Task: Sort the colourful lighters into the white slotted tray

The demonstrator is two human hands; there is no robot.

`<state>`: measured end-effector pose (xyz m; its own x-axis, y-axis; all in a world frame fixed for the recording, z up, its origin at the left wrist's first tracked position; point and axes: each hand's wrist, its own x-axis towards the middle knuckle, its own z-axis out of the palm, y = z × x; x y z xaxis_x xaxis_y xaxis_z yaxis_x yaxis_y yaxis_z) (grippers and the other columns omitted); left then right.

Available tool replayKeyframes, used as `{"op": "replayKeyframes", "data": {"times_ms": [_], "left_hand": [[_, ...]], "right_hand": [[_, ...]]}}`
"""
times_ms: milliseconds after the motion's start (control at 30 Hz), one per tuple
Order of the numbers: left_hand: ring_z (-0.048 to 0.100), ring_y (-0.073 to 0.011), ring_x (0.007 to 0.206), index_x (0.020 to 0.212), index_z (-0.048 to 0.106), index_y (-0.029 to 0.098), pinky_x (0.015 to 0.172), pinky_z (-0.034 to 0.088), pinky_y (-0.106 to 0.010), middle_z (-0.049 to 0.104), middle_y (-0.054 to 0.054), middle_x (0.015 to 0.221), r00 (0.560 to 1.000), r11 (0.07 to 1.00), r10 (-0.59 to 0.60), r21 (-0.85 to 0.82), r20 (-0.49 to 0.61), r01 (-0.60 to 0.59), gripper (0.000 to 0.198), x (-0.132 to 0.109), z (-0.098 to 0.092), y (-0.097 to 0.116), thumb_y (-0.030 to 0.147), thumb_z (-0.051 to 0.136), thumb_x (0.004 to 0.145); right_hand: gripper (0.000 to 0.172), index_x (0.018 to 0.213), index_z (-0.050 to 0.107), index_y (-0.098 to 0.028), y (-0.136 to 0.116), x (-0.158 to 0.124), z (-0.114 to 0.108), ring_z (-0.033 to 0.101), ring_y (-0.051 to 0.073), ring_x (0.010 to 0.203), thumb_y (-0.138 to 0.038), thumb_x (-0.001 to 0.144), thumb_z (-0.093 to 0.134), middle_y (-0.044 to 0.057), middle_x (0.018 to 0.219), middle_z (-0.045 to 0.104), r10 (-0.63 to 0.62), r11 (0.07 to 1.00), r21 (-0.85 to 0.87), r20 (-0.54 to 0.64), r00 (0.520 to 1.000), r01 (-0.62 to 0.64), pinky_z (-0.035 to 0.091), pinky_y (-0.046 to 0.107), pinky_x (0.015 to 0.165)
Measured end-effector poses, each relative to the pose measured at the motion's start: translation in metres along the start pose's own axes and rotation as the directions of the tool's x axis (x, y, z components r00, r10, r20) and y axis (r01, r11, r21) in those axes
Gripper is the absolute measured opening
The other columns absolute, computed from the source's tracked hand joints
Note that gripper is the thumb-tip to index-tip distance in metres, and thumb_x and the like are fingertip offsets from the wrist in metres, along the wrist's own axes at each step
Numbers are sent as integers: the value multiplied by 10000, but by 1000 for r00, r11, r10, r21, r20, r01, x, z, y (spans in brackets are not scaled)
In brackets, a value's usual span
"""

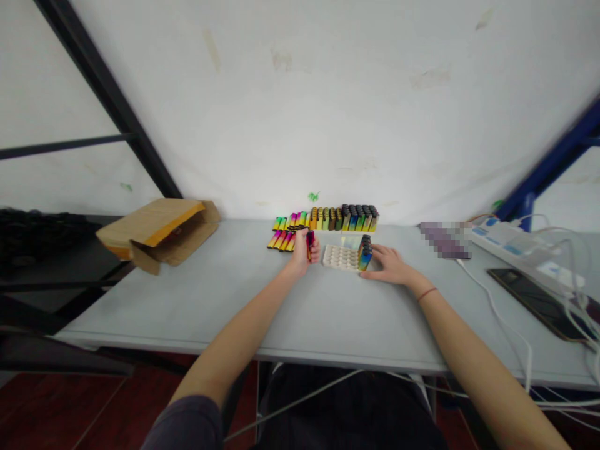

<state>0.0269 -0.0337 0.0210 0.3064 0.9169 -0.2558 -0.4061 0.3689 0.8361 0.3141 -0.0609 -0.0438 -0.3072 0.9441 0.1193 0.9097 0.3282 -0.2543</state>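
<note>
Left hand: the left hand is closed, fingers curled round a magenta, dark-ended tube just left of the tray; whether it holds more than one is too small to tell
Right hand: the right hand has thumb and fingers spread apart at the tray's right end, the thumb by the near edge and the fingers by the far corner; how firmly it presses there I cannot tell
White tray: the white tray lies flat on the grey table, between the two hands, its top a grid of round hollows
In the tray: one short row of blue-and-yellow tubes with black tops stands upright at the right end; the hollows in view to its left have no tubes in them
Standing block: behind the tray, near the wall, black-topped tubes stand packed upright in rows, with yellow and brown tubes upright beside them on the left
Loose tubes: pink-and-yellow tubes lie on their sides in front of green-and-pink tubes, left of the standing block
Cardboard box: the brown cardboard box rests on the table's left side, its open end towards the right, flaps out; its inside is too shadowed to read
</note>
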Motion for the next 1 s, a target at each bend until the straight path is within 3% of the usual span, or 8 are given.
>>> {"op": "replayKeyframes", "data": {"times_ms": [300, 567, 767, 1000], "left_hand": [[125, -64, 348, 579, 325, 236, 360, 106, -180, 222, 83, 449, 998, 998, 54, 20, -18, -54, 432, 3, -4, -3, 479, 323, 936], [124, -60, 357, 599, 322, 233, 375, 98, -180, 212, 93, 465, 995, 997, 81, 20, -52, -80, 463, 2, -2, -7, 534, 351, 949], [140, -54, 354, 592, 319, 235, 374, 93, -181, 221, 96, 453, 996, 997, 79, 32, -53, -77, 556, 1, 0, -6, 679, 407, 913], [117, -52, 353, 590, 295, 228, 384, 82, -180, 188, 96, 456, 995, 996, 85, 24, -52, -84, 525, 0, 1, -7, 611, 416, 928]], "right_hand": [[899, 1521, 560, -207, -1, 0, -2, 447, 434, 1471, -765, 823, 654, 187, 1612, 485, 4, 1000, 0, 8, 1000, -4, 293, 603, 1229], [873, 1504, 578, -227, -2, 0, -2, 448, 435, 1472, -767, 821, 651, 177, 1609, 493, 4, 1000, 0, 10, 1000, -4, 299, 608, 1228], [895, 1506, 575, -212, -4, -1, -4, 439, 432, 1479, -778, 817, 648, 182, 1622, 475, 18, 1000, -2, 24, 1000, -18, 279, 607, 1241], [893, 1506, 574, -216, -4, 0, -4, 446, 434, 1473, -774, 814, 652, 189, 1606, 493, 4, 1000, 8, 9, 1000, -4, 293, 618, 1227]]}}
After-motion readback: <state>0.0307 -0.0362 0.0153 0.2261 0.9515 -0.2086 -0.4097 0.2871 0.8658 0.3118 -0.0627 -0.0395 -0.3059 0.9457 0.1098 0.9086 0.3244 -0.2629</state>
